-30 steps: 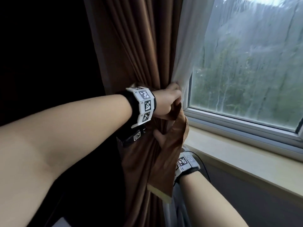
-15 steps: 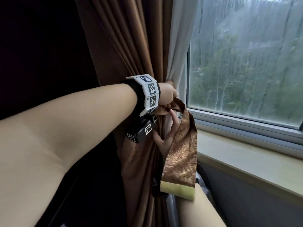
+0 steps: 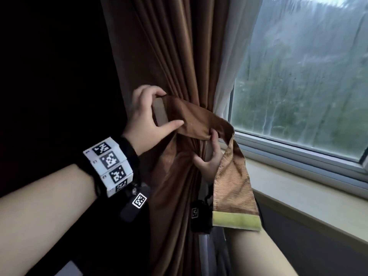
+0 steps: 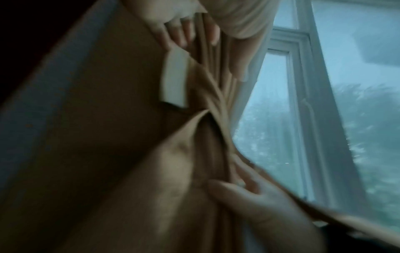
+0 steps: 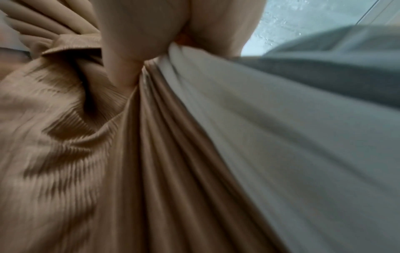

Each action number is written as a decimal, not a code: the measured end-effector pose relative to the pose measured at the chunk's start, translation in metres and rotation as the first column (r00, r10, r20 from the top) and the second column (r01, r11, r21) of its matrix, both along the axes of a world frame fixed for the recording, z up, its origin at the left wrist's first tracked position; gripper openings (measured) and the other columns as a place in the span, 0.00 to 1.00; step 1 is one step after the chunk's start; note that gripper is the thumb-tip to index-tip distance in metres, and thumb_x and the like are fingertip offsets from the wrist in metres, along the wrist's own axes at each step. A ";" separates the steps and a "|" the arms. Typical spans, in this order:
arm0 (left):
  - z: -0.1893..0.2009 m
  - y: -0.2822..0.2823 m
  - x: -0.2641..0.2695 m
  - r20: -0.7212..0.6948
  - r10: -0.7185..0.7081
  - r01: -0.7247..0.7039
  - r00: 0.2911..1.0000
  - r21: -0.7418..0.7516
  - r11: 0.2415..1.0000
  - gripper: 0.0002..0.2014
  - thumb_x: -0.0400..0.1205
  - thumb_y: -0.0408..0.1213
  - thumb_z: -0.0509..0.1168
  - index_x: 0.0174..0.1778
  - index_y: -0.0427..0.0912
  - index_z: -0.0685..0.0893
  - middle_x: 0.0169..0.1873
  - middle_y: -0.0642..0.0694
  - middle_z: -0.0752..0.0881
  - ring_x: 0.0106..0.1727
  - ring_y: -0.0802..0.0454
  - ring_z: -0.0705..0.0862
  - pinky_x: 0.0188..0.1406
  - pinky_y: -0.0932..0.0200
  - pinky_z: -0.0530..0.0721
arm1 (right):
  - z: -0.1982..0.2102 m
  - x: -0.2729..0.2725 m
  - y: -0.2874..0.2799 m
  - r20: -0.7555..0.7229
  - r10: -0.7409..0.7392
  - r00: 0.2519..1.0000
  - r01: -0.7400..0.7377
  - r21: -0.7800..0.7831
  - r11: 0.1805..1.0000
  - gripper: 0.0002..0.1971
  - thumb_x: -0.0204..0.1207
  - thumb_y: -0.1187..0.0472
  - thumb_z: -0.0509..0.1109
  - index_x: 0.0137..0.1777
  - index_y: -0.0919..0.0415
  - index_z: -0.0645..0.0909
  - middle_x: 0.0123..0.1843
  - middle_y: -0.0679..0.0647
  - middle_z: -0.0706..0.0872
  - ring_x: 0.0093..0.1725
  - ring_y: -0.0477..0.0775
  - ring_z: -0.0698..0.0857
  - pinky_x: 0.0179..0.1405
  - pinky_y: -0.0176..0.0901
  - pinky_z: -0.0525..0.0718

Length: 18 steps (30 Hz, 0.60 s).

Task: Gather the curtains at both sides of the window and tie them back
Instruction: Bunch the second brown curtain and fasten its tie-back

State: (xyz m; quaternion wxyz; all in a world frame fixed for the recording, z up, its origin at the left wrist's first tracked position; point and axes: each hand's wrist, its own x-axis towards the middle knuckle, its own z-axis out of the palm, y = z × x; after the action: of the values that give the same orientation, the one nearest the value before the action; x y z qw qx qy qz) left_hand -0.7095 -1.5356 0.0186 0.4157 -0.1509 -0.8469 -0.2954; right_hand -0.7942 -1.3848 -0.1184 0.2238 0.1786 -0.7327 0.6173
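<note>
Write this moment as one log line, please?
step: wrapping tie-back band round brown curtain | left hand: holds band end | right hand: grips gathered curtain | fastened: no

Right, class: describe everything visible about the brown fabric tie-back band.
The brown fabric tie-back band is a flat ribbed strip passing behind the gathered brown curtain. The left hand pinches its grey-tabbed end; the right hand grips its middle; the yellow-green-tabbed end hangs loose, unfastened.

Dim daylight enters through the window (image 3: pixel 298 92) at right; the left side is black. Both wrist views are motion-blurred, soft and bent at their edges.
</note>
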 end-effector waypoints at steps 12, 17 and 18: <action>-0.068 -0.058 -0.093 0.527 -0.412 -0.154 0.744 0.734 0.661 0.61 0.41 0.62 0.84 0.74 0.47 0.72 0.61 0.45 0.86 0.60 0.46 0.86 0.67 0.44 0.80 | 0.016 0.024 0.001 -0.122 0.024 0.992 -0.025 -0.004 1.000 0.43 0.57 0.57 0.77 0.73 0.66 0.67 0.66 0.55 0.78 0.67 0.39 0.75 0.71 0.33 0.69; -0.055 -0.044 -0.094 0.382 -0.715 0.119 0.586 0.832 0.542 0.29 0.61 0.47 0.81 0.57 0.42 0.85 0.54 0.42 0.89 0.57 0.46 0.87 0.61 0.50 0.83 | 0.018 0.027 0.004 -0.100 0.097 0.990 -0.104 -0.068 0.992 0.40 0.54 0.51 0.75 0.68 0.51 0.67 0.57 0.51 0.82 0.55 0.35 0.81 0.57 0.26 0.76; -0.055 -0.041 -0.095 0.355 -0.736 0.140 0.576 0.844 0.517 0.19 0.67 0.41 0.78 0.53 0.43 0.86 0.48 0.44 0.91 0.51 0.49 0.89 0.55 0.54 0.85 | 0.018 0.027 0.004 -0.091 0.126 0.988 -0.135 -0.099 0.986 0.39 0.53 0.52 0.75 0.66 0.50 0.66 0.55 0.51 0.82 0.52 0.33 0.82 0.54 0.25 0.77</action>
State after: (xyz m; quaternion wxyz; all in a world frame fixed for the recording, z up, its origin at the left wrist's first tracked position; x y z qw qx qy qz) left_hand -0.8044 -1.5765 -0.0362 -0.0036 -0.0770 -0.6599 -0.7474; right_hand -0.7674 -1.3807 -0.1009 0.2228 0.2402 -0.6761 0.6600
